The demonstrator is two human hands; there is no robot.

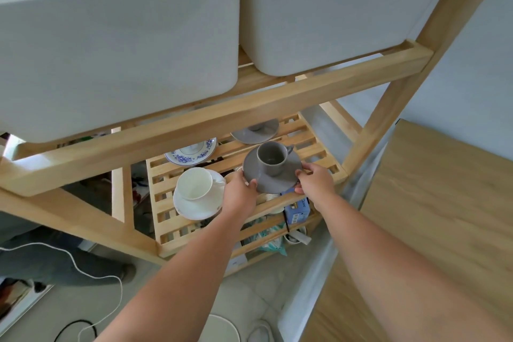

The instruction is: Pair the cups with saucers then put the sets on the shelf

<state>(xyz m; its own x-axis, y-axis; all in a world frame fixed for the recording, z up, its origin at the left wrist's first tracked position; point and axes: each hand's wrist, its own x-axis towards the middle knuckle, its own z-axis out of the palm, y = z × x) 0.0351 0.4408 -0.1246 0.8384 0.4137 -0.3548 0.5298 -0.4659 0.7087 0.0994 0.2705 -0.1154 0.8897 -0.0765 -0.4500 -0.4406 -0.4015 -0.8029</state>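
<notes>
Grey saucer [273, 175] with upright grey cup [271, 158] gripped by left hand [241, 192] and right hand [316, 178], at slatted shelf [319, 147] front edge. Beside it leftward, white cup [195, 184] on white saucer [194, 209].

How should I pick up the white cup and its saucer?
Grip the white saucer by its rim on two opposite sides, coming from the shelf's open front, as both hands do with the grey saucer. The white cup only seems to sit loose on top, so keep it level.

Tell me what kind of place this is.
Probably a home kitchen or storage corner: a slatted wooden shelf rack holding cup-and-saucer sets, large white plastic bins on the tier above, and a pale wooden tabletop beside it.
</notes>
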